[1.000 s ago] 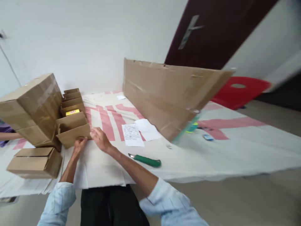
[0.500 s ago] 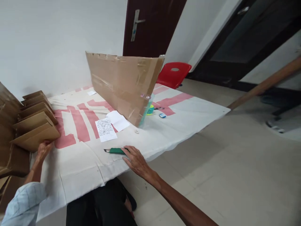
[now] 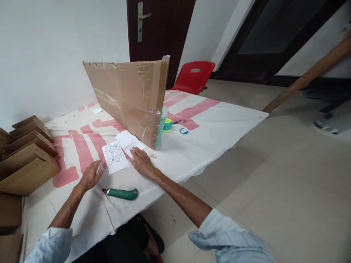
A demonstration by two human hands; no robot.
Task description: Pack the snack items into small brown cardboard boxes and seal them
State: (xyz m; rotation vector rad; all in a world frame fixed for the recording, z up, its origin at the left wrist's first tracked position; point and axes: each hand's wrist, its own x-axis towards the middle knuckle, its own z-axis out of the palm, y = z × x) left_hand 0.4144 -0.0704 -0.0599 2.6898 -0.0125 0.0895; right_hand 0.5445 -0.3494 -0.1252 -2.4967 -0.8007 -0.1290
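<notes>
My left hand [image 3: 90, 176] hovers low over the cloth just left of a paper sheet with hand-drawn small boxes [image 3: 115, 157], fingers stretched out and holding nothing. On the other side, my right hand [image 3: 140, 160] lies with fingers extended at the edge of a blank white sheet [image 3: 128, 140], which partly overlaps the drawn one. Whether its fingertips press on the paper I cannot tell. Between my forearms a green-handled utility knife [image 3: 122, 193] rests on the table, its blade pointing left, untouched.
A large cardboard sheet [image 3: 126, 95] stands upright on the cloth-covered table [image 3: 219, 128]. Behind its right edge are a tape roll [image 3: 167, 125] and a small blue-and-white disc [image 3: 184, 130]. Folded cardboard boxes [image 3: 30, 171] line the left side. A red chair [image 3: 193, 76] stands beyond.
My right hand has let go of the utility knife and moved up to the papers. My left hand has left the cardboard boxes and come right. The view has shifted somewhat.
</notes>
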